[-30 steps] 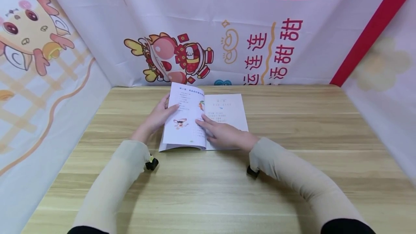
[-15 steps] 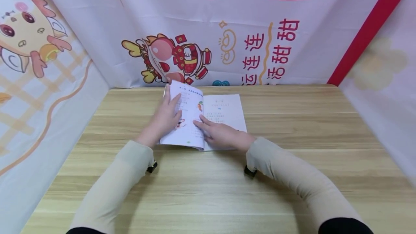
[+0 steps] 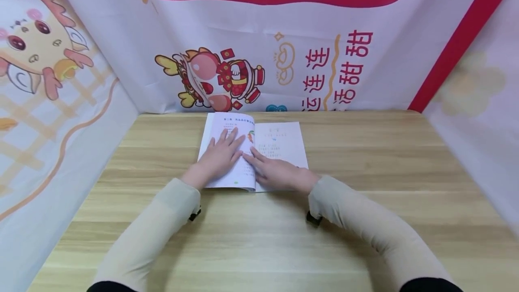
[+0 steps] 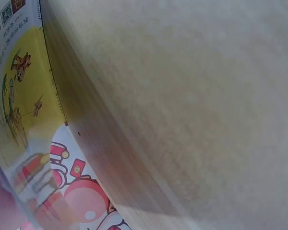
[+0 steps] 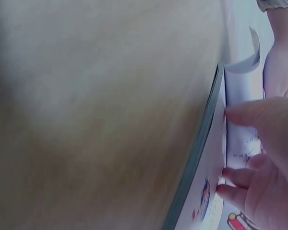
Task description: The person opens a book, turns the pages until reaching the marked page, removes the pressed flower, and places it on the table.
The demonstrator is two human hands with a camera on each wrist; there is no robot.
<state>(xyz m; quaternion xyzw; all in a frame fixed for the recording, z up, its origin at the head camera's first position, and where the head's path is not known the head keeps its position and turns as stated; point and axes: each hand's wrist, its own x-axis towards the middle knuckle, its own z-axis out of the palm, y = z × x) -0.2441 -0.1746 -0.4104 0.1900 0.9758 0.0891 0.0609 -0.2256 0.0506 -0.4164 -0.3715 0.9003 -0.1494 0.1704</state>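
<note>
A thin open book lies on the wooden table, with printed lines and small coloured pictures on its white pages. My left hand rests on the left page with straight, spread fingers, covering part of its print. The right hand lies over the right page, its fingertips at the gutter. In the right wrist view, the fingers touch the paper by the fold, and the left page curves up at its near end. A yellow illustrated page or cover shows in the left wrist view.
The wooden table extends around the book. Behind it hangs a white and red printed cloth, with another patterned cloth along the left side. Black wrist cameras sit under the cuffs.
My left hand has moved from holding the left page's outer edge onto the page face. The raised page has come down flatter. The right hand stays at the gutter.
</note>
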